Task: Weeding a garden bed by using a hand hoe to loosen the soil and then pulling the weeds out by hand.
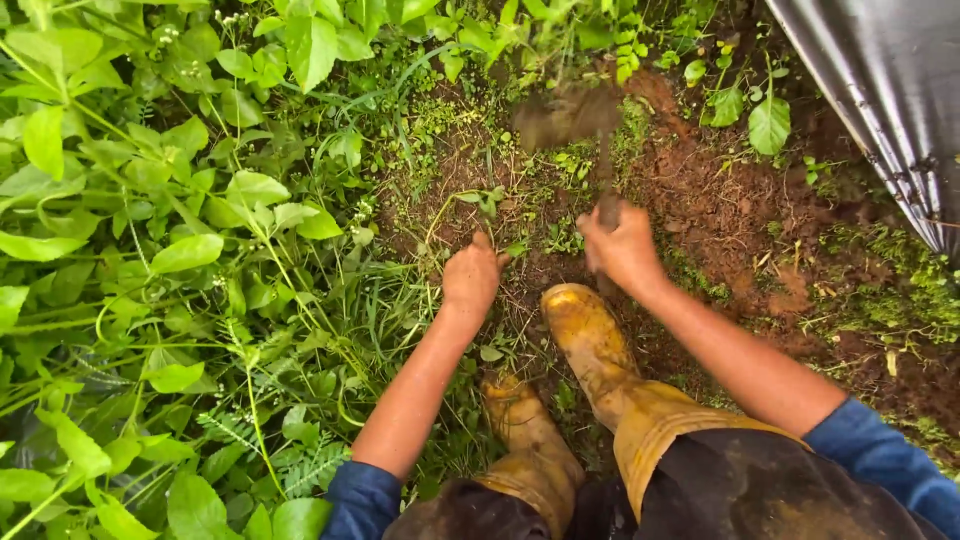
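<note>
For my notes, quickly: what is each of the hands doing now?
Left hand: closed, gripping thin weed stems.
Right hand: closed on a blurred tool handle.

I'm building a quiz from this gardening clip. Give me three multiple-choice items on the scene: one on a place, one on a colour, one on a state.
1. Where does the black sheet lie?
A. top right
B. bottom left
C. centre

2. What colour are the boots?
A. red
B. muddy yellow
C. white

3. How is the right hand?
A. open and flat
B. tucked in a pocket
C. closed round a tool handle

Answers:
1 A, the sheet fills the upper right corner.
2 B, both boots show yellow under the dirt.
3 C, its fingers wrap the handle, whose head is blurred above; the left hand is at the weeds.
</note>
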